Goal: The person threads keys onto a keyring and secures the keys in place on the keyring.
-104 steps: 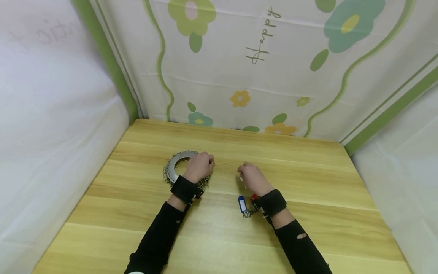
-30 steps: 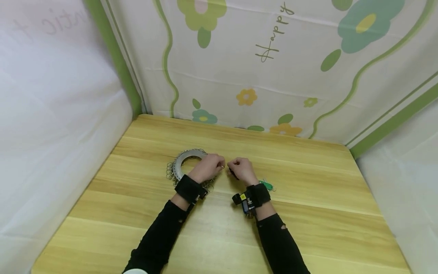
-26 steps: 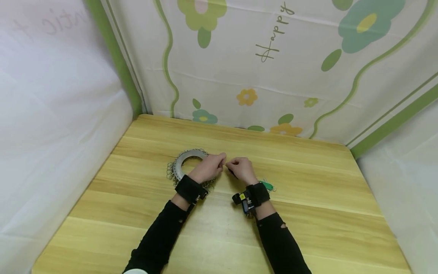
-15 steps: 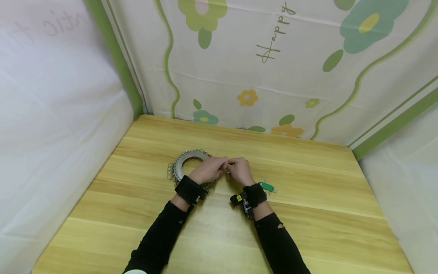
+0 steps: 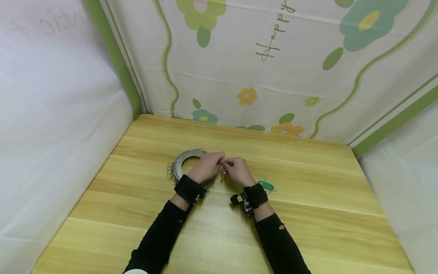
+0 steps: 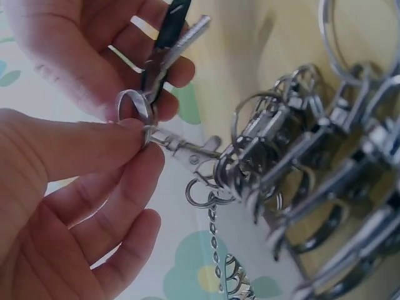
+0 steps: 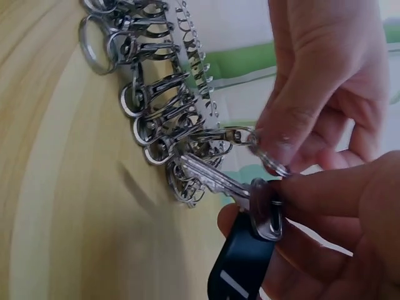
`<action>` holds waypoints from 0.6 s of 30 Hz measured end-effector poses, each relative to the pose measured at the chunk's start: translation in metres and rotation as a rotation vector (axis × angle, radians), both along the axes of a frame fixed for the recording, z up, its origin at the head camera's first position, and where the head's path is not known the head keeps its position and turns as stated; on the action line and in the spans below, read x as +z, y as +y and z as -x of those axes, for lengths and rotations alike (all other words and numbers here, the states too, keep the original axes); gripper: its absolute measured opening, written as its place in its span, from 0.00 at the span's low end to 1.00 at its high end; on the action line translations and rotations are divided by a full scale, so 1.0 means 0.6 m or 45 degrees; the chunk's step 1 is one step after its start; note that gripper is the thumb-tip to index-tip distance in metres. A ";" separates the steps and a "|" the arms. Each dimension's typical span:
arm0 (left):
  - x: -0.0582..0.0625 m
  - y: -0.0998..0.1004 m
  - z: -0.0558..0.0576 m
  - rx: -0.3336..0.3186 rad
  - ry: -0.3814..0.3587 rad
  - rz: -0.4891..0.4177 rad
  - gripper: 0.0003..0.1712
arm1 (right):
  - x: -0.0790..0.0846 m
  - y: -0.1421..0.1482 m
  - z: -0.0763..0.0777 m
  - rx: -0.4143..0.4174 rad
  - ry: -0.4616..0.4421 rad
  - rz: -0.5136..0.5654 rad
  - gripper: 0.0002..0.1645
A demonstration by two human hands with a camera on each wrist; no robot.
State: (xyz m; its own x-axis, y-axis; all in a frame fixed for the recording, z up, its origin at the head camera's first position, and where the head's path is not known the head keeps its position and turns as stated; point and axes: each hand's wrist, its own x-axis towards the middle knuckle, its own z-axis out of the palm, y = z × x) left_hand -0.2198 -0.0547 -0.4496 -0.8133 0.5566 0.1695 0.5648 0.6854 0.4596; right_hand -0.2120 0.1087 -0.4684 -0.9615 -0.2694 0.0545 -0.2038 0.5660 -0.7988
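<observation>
In the head view, a flat metal ring holder (image 5: 179, 163) fringed with small clasps and split rings lies on the table, partly behind my left hand (image 5: 206, 167). My left thumb and finger pinch a split ring (image 7: 272, 164) that hangs from one of its swivel clasps (image 6: 187, 153). My right hand (image 5: 238, 172) meets the left fingertips and holds a silver key (image 7: 212, 178) with a black key tag (image 7: 240, 256). The key's own ring (image 6: 128, 103) sits right at the pinched split ring. Whether the two rings are linked, I cannot tell.
A green key tag (image 5: 266, 185) with a small ring lies on the table (image 5: 308, 228) just right of my right wrist. Black straps with cameras are on both wrists. White curtains (image 5: 260, 76) with printed flowers stand round the table's back and sides.
My right hand has moved left until its fingers meet the left hand's. The key now shows hanging between them. The blue tag seen earliest is out of sight near the right wrist.
</observation>
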 end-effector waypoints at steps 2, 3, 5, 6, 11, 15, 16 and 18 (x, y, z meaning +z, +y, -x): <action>-0.001 -0.001 0.001 0.013 -0.018 0.001 0.10 | 0.000 0.001 -0.001 0.017 0.011 -0.001 0.15; -0.001 -0.001 0.001 0.018 -0.026 -0.001 0.10 | 0.001 0.001 -0.001 0.025 0.014 -0.002 0.15; -0.001 -0.001 0.001 0.029 -0.030 -0.006 0.10 | 0.001 0.002 -0.001 0.043 0.021 -0.006 0.14; -0.001 -0.001 0.001 0.033 -0.024 -0.007 0.10 | 0.001 0.002 -0.001 0.052 0.025 -0.006 0.14; 0.001 0.000 0.001 0.039 0.012 -0.010 0.09 | 0.001 0.000 0.000 0.095 0.027 -0.019 0.13; 0.001 0.002 0.001 0.086 -0.045 0.025 0.04 | 0.001 -0.002 0.000 0.061 0.008 -0.058 0.11; 0.000 0.002 0.002 0.106 -0.071 0.035 0.04 | 0.000 -0.003 0.000 0.045 0.005 -0.063 0.11; 0.000 0.002 0.002 0.142 -0.117 0.063 0.06 | -0.001 -0.004 0.000 0.007 0.008 -0.067 0.11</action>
State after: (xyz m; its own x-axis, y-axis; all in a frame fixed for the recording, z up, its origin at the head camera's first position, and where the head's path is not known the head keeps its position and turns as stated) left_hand -0.2211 -0.0535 -0.4496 -0.8816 0.4674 0.0659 0.4406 0.7647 0.4702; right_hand -0.2121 0.1062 -0.4687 -0.9596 -0.2775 0.0462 -0.2121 0.6059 -0.7668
